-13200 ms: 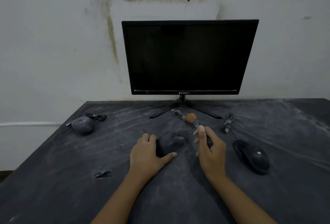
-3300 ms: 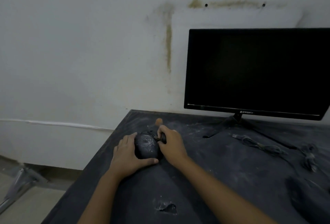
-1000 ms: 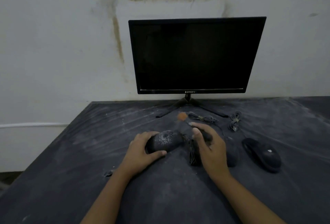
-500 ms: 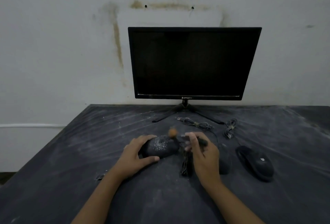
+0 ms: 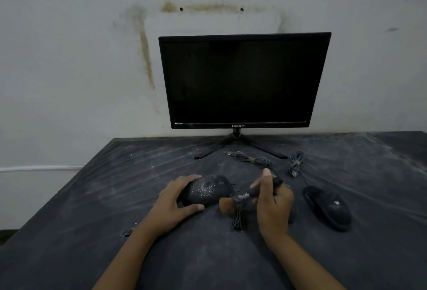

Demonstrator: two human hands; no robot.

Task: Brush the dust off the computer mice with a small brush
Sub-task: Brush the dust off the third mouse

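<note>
My left hand wraps its grip around the dusty mouse, which is speckled white. My right hand pinches the small brush. Its tip is at the mouse's 3 o'clock side, too blurry to tell if it touches. I think this one is barely cleaned. At 3 o'clock of my right hand sits a dark mouse that looks clean. Something dark hides behind my right hand, maybe a third mouse. The bench is dusty. At 12 o'clock, cords lie below the screen.

I'm working in dim, flat light; the brush is blurring, and the table is bowing at the edges.
</note>
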